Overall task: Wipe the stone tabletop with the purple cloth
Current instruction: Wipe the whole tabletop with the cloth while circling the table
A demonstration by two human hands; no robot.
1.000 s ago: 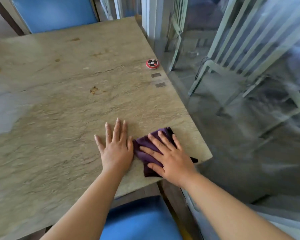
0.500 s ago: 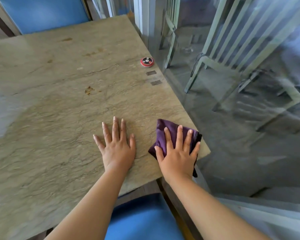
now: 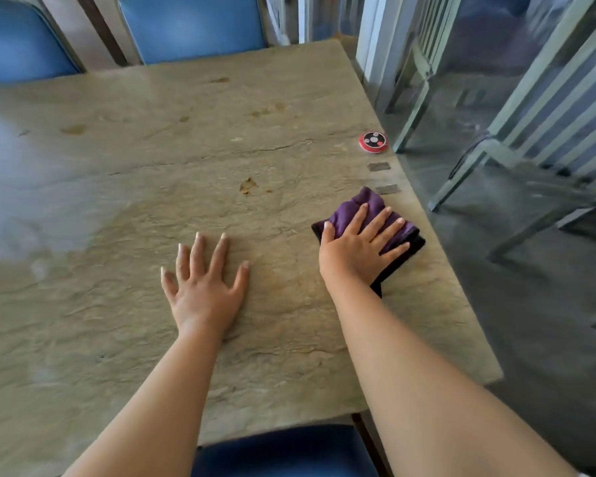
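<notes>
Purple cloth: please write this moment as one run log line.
step: wiping | right hand: flat on purple cloth near right edge | left hand: flat on stone tabletop

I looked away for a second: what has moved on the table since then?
The right hand has slid the purple cloth from the near corner, first beside the left hand, away along the right edge toward the red call button. It presses flat throughout. The left hand stays flat on the stone tabletop; button unmoved.
</notes>
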